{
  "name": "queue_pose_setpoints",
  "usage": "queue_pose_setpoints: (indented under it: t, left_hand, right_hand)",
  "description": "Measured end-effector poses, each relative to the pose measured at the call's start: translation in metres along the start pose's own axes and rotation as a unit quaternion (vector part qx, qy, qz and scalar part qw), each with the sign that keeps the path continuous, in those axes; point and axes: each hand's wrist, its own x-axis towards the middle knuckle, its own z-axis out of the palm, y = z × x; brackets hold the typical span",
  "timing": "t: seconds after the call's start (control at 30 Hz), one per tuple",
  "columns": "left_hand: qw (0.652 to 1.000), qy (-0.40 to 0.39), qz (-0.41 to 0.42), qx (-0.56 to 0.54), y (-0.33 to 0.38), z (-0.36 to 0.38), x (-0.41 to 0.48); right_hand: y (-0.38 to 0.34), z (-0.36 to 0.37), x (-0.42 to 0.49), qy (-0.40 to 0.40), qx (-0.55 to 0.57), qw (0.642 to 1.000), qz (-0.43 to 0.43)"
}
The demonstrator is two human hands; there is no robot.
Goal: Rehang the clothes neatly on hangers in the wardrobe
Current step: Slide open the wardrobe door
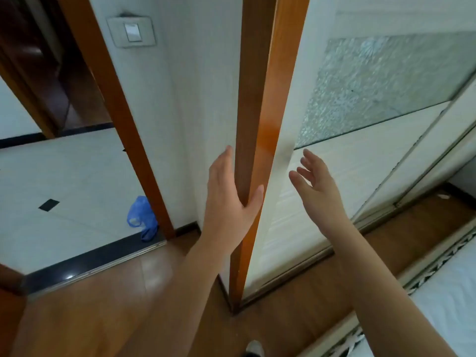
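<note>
Right now the wardrobe is shut, so its inside is hidden behind the door panels. Its top and right end are cut off by the frame edge. The left hand partly covers the wooden corner post: its fingers go round the post's far side and are mostly out of sight, and only the thumb shows on the near face. A shoe at the bottom edge is cropped. The bed at lower right is also cropped, showing only a white sheet and a patterned trim. The room through the doorway at upper left is too dark to make out.

Counts:
- 2 hands and 2 bare forearms.
- 2 sliding door panels, as far as can be told, with the second one running off to the right.
- 1 frosted glass inset.
- 1 light switch.
- 1 blue plastic bag on the tiled floor against the door frame.
- 1 shoe.

The wardrobe fills the centre-right and stands on the wood floor between the doorway wall and the bed. Its panels are cream with a faint horizontal grain. The near panel has patterned frosted glass in its upper part, and the bottom track has a thin metal edge. The corner post is brown and orange wood running top to bottom.

The left hand clamps the post between fingers and thumb. The right hand has its fingers spread and relaxed and holds nothing. It is just in front of the near panel, below the glass, and whether it touches the panel cannot be told.
</note>
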Motion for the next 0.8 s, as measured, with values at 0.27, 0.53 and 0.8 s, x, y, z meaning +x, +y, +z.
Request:
queue_pose_setpoints:
  t: [0.27, 0.53, 0.8]
  left_hand:
    - [0.998, 0.013, 0.046, -0.034, 0.007, 0.023, 0.033]
    - [0.996, 0.071, 0.040, -0.023, 0.007, 0.041, 0.032]
    - [0.995, 0.070, 0.048, -0.052, 0.002, 0.041, 0.033]
  right_hand:
    - [-0.006, 0.009, 0.028, -0.033, 0.006, 0.998, -0.052]
    - [0.001, 0.006, 0.039, -0.042, 0.005, 0.997, -0.058]
    - [-0.016, 0.012, 0.056, 0.053, -0.093, 0.994, -0.026]
